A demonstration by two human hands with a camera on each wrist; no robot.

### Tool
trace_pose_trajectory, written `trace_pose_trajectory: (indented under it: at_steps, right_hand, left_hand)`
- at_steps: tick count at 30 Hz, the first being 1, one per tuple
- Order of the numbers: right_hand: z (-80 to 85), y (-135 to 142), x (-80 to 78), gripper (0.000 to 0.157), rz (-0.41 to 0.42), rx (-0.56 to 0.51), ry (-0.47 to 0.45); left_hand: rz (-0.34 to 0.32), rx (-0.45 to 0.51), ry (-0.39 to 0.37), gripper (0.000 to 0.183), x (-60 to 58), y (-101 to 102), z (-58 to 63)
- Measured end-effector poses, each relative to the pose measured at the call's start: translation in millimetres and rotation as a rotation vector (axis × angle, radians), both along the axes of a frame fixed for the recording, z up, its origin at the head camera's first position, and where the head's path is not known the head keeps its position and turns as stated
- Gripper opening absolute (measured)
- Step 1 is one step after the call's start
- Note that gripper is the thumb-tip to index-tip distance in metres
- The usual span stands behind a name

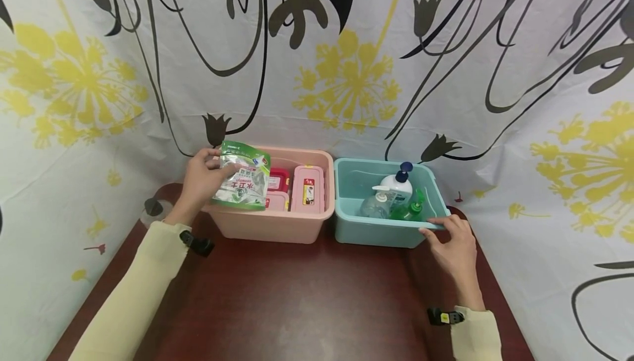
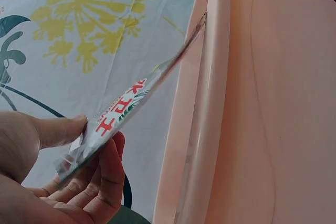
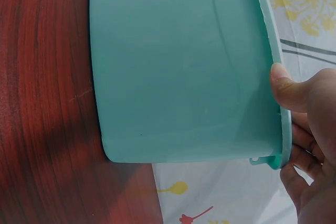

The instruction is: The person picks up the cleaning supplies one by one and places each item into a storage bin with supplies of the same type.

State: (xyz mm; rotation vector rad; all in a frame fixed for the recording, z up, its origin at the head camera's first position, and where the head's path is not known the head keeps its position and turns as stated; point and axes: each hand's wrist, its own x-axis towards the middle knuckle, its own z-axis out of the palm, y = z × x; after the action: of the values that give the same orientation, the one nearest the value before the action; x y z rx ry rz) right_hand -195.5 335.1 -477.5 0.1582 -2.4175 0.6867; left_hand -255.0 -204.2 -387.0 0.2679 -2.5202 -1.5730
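Note:
My left hand [image 1: 202,180] pinches a flat green-and-silver plastic pouch [image 1: 245,182] printed with red characters. In the head view the pouch overlaps the left end of a pink bin [image 1: 269,227]. Thumb and fingers grip one edge of the pouch [image 2: 123,106] in the left wrist view, where its far end comes up to the pink bin's rim [image 2: 210,93]. My right hand [image 1: 454,245] holds the front right corner of a light blue bin [image 1: 376,233]. The right wrist view has the thumb on this side of the blue bin's rim [image 3: 277,51], with other fingers partly hidden behind it.
Inside the pink bin lie a long pink box [image 1: 303,187] and a red-lidded box [image 1: 278,180]. The blue bin contains a white pump bottle [image 1: 398,186], a clear pump bottle [image 1: 376,207] and a green bottle [image 1: 410,211]. Both bins stand on a dark red table [image 1: 307,295] against a flowered cloth [image 1: 277,86].

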Motion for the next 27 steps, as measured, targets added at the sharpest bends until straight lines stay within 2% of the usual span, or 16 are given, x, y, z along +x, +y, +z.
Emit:
trace_pose_trajectory:
  at_steps: [4,8,13,22,27]
  right_hand:
    - [-0.7,0,0.1,0.03,-0.007,-0.001,-0.006]
    - [-1.0,0,0.2,0.029,-0.008,-0.003,-0.01]
    - [0.0,0,0.1,0.029,-0.005,-0.003,-0.004]
    - [0.1,-1,-0.5,0.029,0.0,-0.004,0.003]
    - [1.0,-2,0.7,0.029,-0.001,-0.01,0.001]
  left_hand:
    - [0.024,0.015,-0.034,0.058,-5.2,5,-1.7]
    - [0.005,0.026,-0.035,0.054,-10.1,10,-4.8]
    - [-0.063,0.007,0.038,0.053,-12.3,11,-7.7]
    - [-0.067,-0.082,0.082,0.049,-10.5,7,-11.5]
    - [-0.089,-0.145,0.107,0.055,-7.8,5,-15.8]
